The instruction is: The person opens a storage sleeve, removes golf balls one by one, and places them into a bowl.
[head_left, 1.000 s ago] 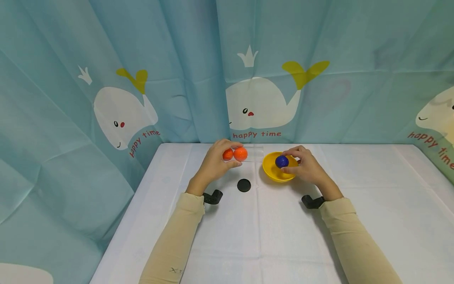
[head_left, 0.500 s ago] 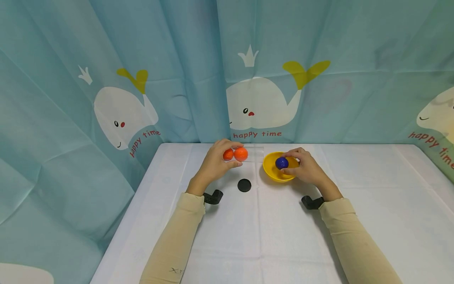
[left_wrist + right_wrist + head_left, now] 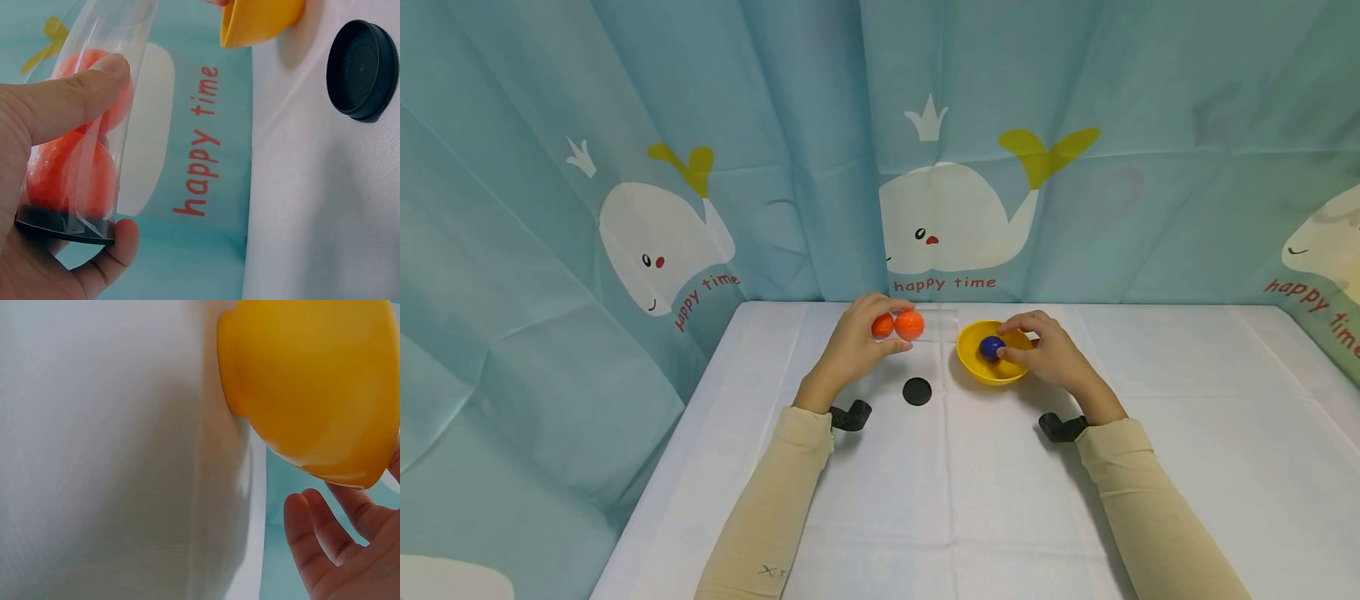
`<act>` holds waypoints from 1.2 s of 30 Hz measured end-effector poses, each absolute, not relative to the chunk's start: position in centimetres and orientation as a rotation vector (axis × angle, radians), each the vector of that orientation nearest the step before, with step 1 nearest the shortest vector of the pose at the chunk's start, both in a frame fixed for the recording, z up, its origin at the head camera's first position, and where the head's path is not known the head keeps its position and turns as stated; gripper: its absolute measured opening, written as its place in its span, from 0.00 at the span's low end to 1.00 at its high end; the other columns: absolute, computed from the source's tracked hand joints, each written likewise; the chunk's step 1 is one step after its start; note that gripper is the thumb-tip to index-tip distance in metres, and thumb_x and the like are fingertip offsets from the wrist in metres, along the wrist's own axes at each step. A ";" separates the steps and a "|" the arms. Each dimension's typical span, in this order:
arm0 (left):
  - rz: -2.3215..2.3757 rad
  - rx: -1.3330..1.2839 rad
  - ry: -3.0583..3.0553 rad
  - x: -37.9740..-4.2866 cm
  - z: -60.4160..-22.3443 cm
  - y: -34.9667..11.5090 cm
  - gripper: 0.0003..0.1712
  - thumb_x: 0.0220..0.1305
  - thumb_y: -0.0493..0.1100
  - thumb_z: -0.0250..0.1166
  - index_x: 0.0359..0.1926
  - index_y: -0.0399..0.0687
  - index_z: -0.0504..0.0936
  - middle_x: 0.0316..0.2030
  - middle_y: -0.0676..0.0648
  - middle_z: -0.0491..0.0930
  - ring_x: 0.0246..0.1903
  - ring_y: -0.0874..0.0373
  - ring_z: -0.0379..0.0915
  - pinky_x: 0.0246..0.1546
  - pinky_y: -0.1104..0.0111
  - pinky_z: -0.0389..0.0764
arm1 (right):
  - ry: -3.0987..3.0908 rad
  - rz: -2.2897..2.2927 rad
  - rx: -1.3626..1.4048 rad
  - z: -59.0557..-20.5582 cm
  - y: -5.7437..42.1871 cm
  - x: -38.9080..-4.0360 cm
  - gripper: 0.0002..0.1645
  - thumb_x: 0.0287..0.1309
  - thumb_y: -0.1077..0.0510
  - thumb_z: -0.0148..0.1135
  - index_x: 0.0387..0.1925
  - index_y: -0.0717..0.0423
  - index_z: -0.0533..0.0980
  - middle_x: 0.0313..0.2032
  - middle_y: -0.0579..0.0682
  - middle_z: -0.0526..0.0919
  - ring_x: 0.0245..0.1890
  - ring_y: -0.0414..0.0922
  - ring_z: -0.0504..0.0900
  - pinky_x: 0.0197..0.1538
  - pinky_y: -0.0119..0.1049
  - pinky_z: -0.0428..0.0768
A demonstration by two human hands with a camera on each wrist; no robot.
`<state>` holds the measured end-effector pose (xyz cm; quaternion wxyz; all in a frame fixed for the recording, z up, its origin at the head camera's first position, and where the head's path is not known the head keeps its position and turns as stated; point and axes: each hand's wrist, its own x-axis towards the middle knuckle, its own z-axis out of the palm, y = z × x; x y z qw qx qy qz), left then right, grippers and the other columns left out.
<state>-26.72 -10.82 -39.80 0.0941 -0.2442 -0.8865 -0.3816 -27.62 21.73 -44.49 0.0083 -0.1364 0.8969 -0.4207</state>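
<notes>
at upper right, yellow bowl (image 3: 312, 381), cropped by view edge, with foot on white bench cloth (image 3: 94, 456), soft shadow alongside. at lower right, right hand (image 3: 359, 559) with two fingertips (image 3: 297, 509) apart from bowl, another finger partly hidden behind rim. teal backdrop (image 3: 278, 569) beyond.

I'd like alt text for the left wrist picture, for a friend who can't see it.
A left hand holds a clear plastic tube with two shiny orange-red balls inside and a black cap on one end. A round black lid lies on a white tabletop to the right; part of a yellow bowl shows at the top.
</notes>
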 end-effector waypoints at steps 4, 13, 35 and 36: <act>-1.140 -0.725 -2.628 -26.7 -39.8 -10.8 0.31 0.54 0.44 0.80 0.60 0.56 0.83 0.52 0.51 0.81 0.55 0.52 0.72 0.59 0.55 0.76 | 2.791 -1.335 -0.412 -44.3 21.9 -27.6 0.18 0.65 0.58 0.68 0.54 0.60 0.80 0.62 0.63 0.73 0.64 0.62 0.67 0.62 0.60 0.74; -1.129 -0.732 -2.634 -26.8 -39.8 -10.7 0.30 0.54 0.43 0.80 0.59 0.55 0.83 0.52 0.51 0.81 0.55 0.53 0.72 0.60 0.55 0.75 | 2.813 -1.403 -0.447 -43.3 22.0 -27.4 0.17 0.68 0.59 0.65 0.54 0.62 0.79 0.59 0.63 0.75 0.63 0.64 0.68 0.62 0.60 0.75; -1.086 -0.752 -2.623 -26.4 -39.2 -10.4 0.30 0.54 0.41 0.80 0.59 0.54 0.84 0.52 0.50 0.81 0.55 0.52 0.71 0.57 0.55 0.77 | 2.668 -1.626 -0.603 -40.5 18.6 -25.6 0.16 0.70 0.56 0.64 0.55 0.60 0.78 0.47 0.57 0.85 0.44 0.41 0.81 0.48 0.27 0.79; -1.081 -0.753 -2.625 -26.4 -39.1 -10.3 0.30 0.54 0.41 0.80 0.59 0.55 0.84 0.52 0.50 0.81 0.55 0.52 0.71 0.57 0.56 0.77 | 2.649 -1.632 -0.611 -40.5 18.5 -25.5 0.17 0.70 0.57 0.64 0.55 0.61 0.78 0.47 0.57 0.85 0.44 0.41 0.81 0.48 0.27 0.79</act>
